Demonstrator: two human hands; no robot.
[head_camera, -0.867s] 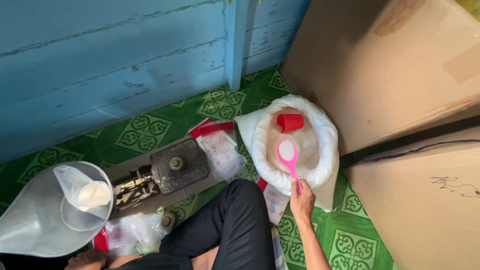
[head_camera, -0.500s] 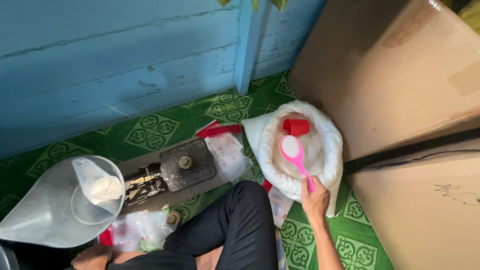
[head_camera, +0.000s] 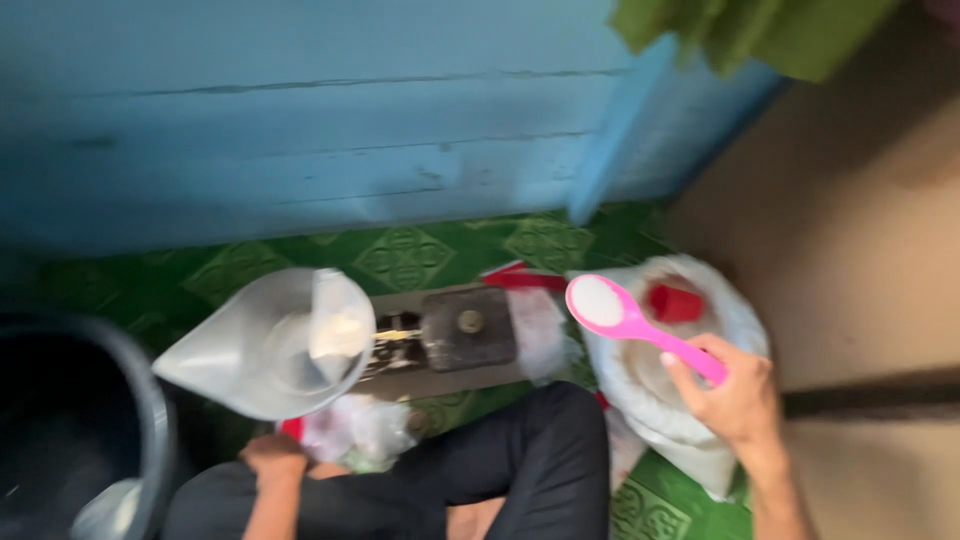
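Observation:
My right hand (head_camera: 735, 395) grips the handle of a pink plastic spoon (head_camera: 632, 318); its bowl carries white powder and hangs above the left rim of an open white sack (head_camera: 740, 320). A red cup (head_camera: 675, 302) lies inside the sack on the powder. My left hand (head_camera: 272, 455) is low at the bottom, holding up a clear plastic funnel (head_camera: 265, 345) with a small clear bag tucked in its mouth, powder at the bag's bottom. Between them a dark metal scale (head_camera: 465, 325) sits on the floor. My black-trousered knee (head_camera: 530, 450) lies below it.
A blue plank wall (head_camera: 300, 120) runs across the back. The floor has a green patterned mat (head_camera: 400, 255). A dark bucket (head_camera: 70, 420) stands at the left edge. A large brown cardboard box (head_camera: 860, 250) fills the right. Clear bags (head_camera: 355, 435) lie by my knee.
My right hand has lifted the pink spoon out of the sack with powder and swung it left. The view has shifted right and down, bringing the bucket into sight.

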